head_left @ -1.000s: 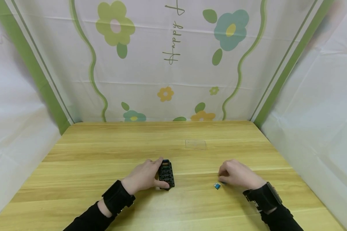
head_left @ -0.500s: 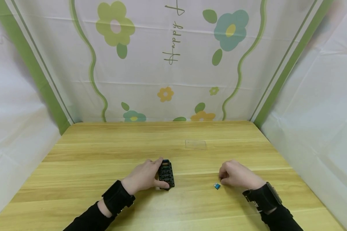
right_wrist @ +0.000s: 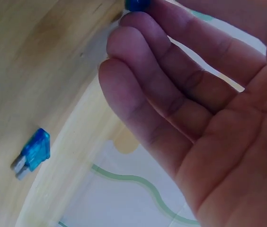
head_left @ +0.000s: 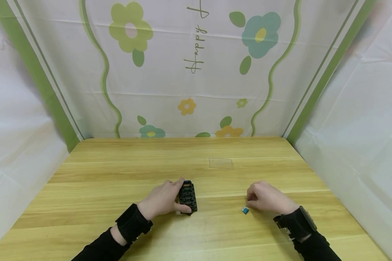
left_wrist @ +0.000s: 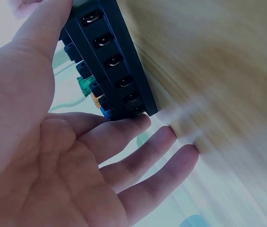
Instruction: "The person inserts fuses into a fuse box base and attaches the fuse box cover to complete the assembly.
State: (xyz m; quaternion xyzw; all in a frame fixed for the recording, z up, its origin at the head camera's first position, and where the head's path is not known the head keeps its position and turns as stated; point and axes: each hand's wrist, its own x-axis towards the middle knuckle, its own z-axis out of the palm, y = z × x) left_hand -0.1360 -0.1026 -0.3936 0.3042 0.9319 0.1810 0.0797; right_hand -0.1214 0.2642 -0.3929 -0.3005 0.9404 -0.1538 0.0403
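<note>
My left hand [head_left: 161, 199] grips a black fuse block [head_left: 188, 197] by its ends, between thumb and forefinger, on the wooden table. In the left wrist view, green, orange and blue fuses [left_wrist: 85, 86] sit in the block near its far end. Over to the right, my right hand [head_left: 268, 197] pinches a blue blade fuse [right_wrist: 137, 4], mostly cut off by the top of the right wrist view. A second blue blade fuse [head_left: 245, 210] lies on the table just left of that hand, its metal prongs showing in the right wrist view.
A thin clear rectangular plate [head_left: 221, 163] lies flat farther back on the wooden table [head_left: 117, 159]. White curtains with printed flowers [head_left: 222, 72] enclose the table at the back and both sides.
A blue bit that showed under my right fingertips a second ago is now hidden in the head view, and those fingers have shifted slightly. The left hand and fuse block stay put.
</note>
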